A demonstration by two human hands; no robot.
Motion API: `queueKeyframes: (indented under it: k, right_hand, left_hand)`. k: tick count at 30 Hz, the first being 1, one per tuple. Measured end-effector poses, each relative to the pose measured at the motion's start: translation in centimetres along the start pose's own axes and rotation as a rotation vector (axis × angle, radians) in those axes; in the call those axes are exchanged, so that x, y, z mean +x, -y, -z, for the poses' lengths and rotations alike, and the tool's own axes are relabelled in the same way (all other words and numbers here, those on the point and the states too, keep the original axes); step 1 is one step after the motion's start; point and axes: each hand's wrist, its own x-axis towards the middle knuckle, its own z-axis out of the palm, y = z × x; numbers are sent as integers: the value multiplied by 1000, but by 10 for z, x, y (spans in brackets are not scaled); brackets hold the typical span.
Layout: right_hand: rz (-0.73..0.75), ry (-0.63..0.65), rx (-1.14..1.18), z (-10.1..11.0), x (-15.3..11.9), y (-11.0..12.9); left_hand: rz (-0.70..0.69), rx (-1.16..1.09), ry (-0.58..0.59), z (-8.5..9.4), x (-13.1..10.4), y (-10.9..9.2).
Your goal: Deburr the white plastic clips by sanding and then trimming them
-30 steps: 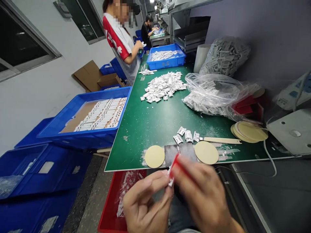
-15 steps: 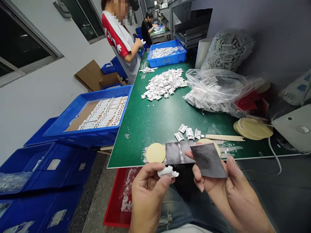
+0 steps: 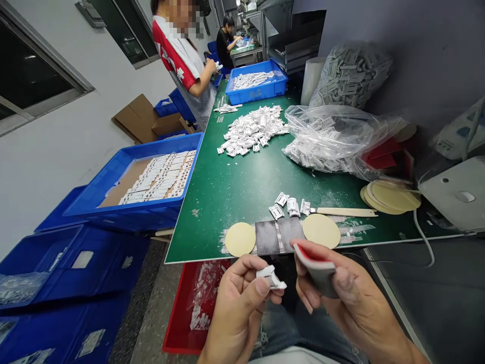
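Observation:
My left hand (image 3: 238, 308) pinches a small white plastic part (image 3: 271, 277) between thumb and fingers, low in the view above my lap. My right hand (image 3: 341, 298) grips a folded sheet of sandpaper (image 3: 316, 268), red on one face and grey on the other, bent over my fingers. The two hands are close together but the part and the sandpaper do not touch. Just beyond them, at the near edge of the green table (image 3: 242, 192), lie two dark sandpaper strips (image 3: 278, 236) between two tan discs (image 3: 321, 230).
A few loose white parts (image 3: 290, 207) and a wooden stick (image 3: 346, 212) lie behind the strips. Farther back are a heap of white parts (image 3: 252, 130), clear bags of parts (image 3: 329, 141) and blue trays (image 3: 144, 187). A red bin (image 3: 189, 308) sits under the table. A person (image 3: 185, 60) stands at the far left.
My right hand has folded the flat grey sandpaper over so its red face shows. My left hand still holds the white part, now slightly lower and turned.

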Motion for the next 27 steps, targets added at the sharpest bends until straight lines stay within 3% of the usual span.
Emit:
queueKeyframes:
  k: [3, 6, 7, 10, 11, 14, 18, 21, 22, 25, 27]
  right_hand:
    - [-25, -22, -59, 0, 0, 1]
    - [-21, 39, -143, -4, 3, 6]
    - [-11, 15, -218, -5, 6, 8]
    - [84, -240, -400, -7, 13, 16]
    - [86, -252, -390, -7, 15, 18]
    - [-27, -30, -353, -6, 20, 19]
    - [9, -159, -381, -6, 24, 16]
    - [-11, 6, -391, -6, 29, 14]
    - [10, -14, -457, -5, 31, 14]
    - [125, -268, -621, -5, 32, 15]
    - [131, -309, -632, -5, 28, 15]
  left_hand:
    - [40, 9, 75, 3, 0, 2]
    - [43, 17, 76, 1, -1, 3]
    - [31, 29, 52, 0, 0, 3]
    - [-9, 87, -7, 1, 1, 2]
    - [-17, 100, -6, 2, 2, 2]
    - [-19, 110, 43, 5, 3, 1]
    - [-23, 126, -21, 6, 5, 3]
    - [-11, 124, 27, 8, 6, 5]
    - [-17, 116, 26, 9, 6, 6]
    - [-26, 95, -34, 10, 3, 5]
    - [-9, 83, -31, 10, 0, 4]
